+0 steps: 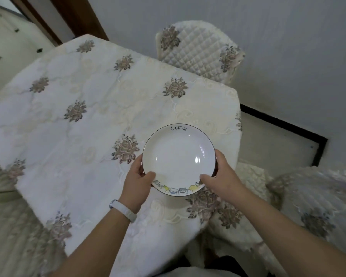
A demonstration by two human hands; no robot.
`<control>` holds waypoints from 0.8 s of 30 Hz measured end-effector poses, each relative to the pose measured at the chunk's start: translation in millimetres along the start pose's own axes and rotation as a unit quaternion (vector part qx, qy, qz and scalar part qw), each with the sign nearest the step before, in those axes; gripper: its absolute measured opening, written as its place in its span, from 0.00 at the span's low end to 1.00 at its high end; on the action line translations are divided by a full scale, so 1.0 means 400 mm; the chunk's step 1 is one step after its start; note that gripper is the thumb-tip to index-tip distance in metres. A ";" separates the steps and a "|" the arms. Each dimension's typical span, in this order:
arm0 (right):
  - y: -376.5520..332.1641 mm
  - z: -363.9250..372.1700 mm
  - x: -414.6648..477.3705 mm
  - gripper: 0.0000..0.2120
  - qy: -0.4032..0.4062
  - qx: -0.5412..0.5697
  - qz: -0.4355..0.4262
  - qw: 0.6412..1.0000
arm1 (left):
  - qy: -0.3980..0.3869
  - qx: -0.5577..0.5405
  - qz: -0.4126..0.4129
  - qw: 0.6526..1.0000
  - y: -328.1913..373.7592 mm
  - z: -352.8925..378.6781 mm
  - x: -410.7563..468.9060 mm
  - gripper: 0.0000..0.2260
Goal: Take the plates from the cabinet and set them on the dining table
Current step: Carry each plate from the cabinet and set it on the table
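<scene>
A white plate (178,156) with a dark rim, the word "life" and small cartoon figures sits level over the near right part of the dining table (72,120). My left hand (137,180) grips its left edge, thumb on the rim. My right hand (221,176) grips its right edge the same way. Whether the plate touches the floral tablecloth or hangs just above it, I cannot tell. A dark edge under the plate's right side may belong to a second plate below it. The cabinet is out of view.
A quilted chair (200,50) stands at the table's far side, and another covered chair (316,206) is at the near right. A wall runs behind, with a dark-framed floor patch (278,140) to the right. A white band (122,210) circles my left wrist.
</scene>
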State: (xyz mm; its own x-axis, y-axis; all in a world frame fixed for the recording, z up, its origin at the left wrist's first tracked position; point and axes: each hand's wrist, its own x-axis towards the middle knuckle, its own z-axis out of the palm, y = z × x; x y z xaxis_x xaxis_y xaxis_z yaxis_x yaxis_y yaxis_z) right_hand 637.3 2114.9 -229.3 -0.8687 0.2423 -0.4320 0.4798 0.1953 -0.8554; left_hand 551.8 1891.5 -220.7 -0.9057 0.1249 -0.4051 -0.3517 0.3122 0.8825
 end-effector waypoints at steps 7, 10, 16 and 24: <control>0.022 0.008 0.084 0.38 -0.034 -0.036 0.025 0.998 | 0.026 -0.018 -0.046 0.998 -0.056 0.014 0.050 0.28; 0.028 0.015 0.114 0.38 -0.038 -0.053 0.037 0.997 | 0.021 -0.021 -0.066 0.997 -0.081 0.020 0.078 0.27; 0.047 0.041 0.165 0.38 -0.051 -0.056 0.060 0.995 | 0.031 0.001 -0.090 0.995 -0.125 0.025 0.119 0.25; 0.074 0.057 0.198 0.38 -0.055 -0.092 0.057 0.993 | 0.029 0.015 -0.092 0.995 -0.174 0.028 0.141 0.24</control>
State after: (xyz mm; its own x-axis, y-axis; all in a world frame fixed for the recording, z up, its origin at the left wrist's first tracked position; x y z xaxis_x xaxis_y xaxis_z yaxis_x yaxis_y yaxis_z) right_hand 580.0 2118.2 -295.4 -0.8110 0.1687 -0.5602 0.5810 0.3446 -0.7374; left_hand 528.0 1887.4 -307.5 -0.8391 0.0096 -0.5439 -0.5060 0.3534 0.7868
